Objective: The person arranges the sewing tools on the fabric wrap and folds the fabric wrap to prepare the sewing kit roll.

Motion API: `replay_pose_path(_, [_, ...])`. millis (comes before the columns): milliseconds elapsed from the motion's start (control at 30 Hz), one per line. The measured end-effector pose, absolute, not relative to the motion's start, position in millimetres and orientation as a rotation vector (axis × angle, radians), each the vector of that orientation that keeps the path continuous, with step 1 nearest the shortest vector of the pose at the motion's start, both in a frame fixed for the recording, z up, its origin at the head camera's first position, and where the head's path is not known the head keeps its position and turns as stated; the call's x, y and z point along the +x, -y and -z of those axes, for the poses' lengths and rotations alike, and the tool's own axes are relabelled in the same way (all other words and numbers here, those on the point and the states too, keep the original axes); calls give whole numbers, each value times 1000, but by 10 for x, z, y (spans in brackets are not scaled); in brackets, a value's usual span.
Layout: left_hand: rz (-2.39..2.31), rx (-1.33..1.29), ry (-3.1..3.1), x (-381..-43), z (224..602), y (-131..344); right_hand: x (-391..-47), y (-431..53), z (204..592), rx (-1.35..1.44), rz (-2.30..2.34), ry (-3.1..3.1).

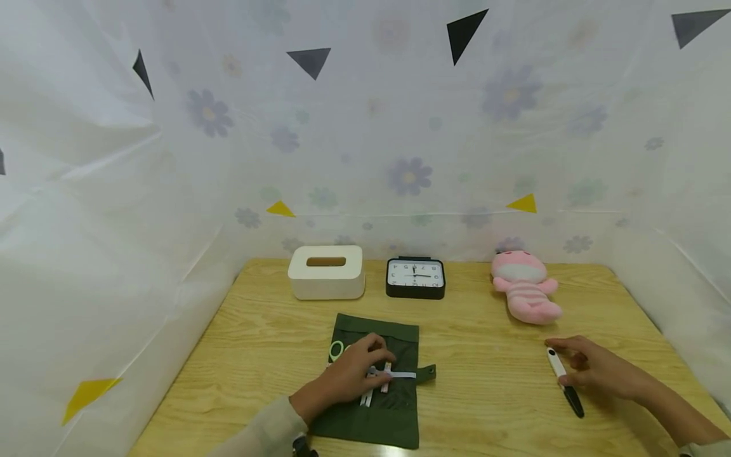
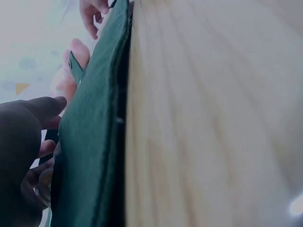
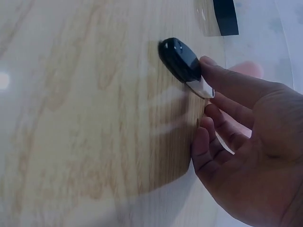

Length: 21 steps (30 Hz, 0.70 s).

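A dark green fabric tool roll (image 1: 394, 419) lies unfolded on the table, with a pale elastic strap (image 1: 404, 375) across it. Green scissor handles (image 1: 337, 350) and a small pink-and-white item (image 1: 386, 368) show at the strap. My left hand (image 1: 355, 371) rests over the strap with fingers bent; thumb and index finger stand apart around the pink-and-white item. The left wrist view shows the roll (image 2: 92, 127) edge-on, hiding most fingertips. At the right, my right hand (image 1: 599, 371) pinches a slim white, black-ended stick like a marker (image 1: 555, 363), its black end (image 3: 180, 59) pointing toward the near edge.
A white tissue box (image 1: 327, 285), a black-framed clock (image 1: 415, 292) and a pink plush toy (image 1: 522, 289) stand or lie along the back of the wooden table (image 1: 474, 381). Flower-patterned white sheeting (image 1: 354, 146) surrounds the table at the back and sides.
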State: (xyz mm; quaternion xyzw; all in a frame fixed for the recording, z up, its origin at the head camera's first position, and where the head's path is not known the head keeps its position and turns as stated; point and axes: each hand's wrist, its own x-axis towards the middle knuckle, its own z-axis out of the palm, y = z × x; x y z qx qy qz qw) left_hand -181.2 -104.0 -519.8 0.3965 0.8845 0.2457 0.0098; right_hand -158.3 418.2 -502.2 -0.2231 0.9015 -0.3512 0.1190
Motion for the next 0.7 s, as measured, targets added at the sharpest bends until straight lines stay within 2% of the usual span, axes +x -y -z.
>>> replay_pose_path(267, [-459,1229,-2877,-1777,5176,898,-1641,-4201,5005,-572,1127,-2493])
replay_pose_path(467, [-447,1209,-2901,-1757,5162,849,-1674,-4206,5013,-676,1390,-2243])
replay_pose_path(700, [-442,1138,-2942,-1727,5154,753,-1693,-3979,4939,-562,1490,-2110])
